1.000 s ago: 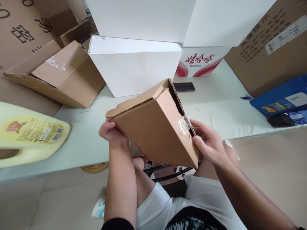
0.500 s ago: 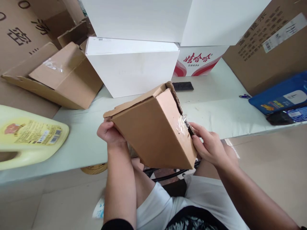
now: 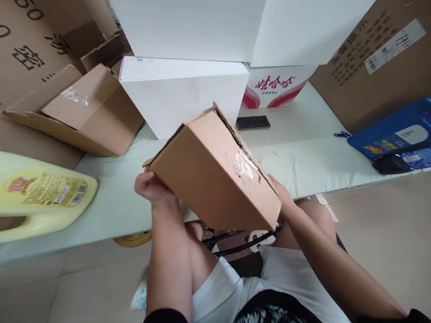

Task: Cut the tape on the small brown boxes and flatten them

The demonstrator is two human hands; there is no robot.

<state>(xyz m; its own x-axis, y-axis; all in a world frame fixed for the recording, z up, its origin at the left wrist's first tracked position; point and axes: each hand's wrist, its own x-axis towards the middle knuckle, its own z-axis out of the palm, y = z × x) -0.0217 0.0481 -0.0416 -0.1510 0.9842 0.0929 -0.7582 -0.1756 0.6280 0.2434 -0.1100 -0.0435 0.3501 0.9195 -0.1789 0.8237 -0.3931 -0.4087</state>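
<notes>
Head view: brown carton (image 3: pixel 208 175) tilted between hands. Left hand (image 3: pixel 155 187): fingers curled round its left corner. Right hand (image 3: pixel 283 198): fingers behind it, closure can't tell. Even support both sides seems best. Desk (image 3: pixel 286 143) edge near right fingers, open surface beyond; white box (image 3: pixel 188 98) ahead.

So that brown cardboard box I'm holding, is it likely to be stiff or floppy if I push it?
The cardboard box should feel fairly stiff, since its broad faces look flat. Its exposed corrugated edge may crush more easily, being thin and ragged. The shiny tape could be slicker than bare card.
</notes>
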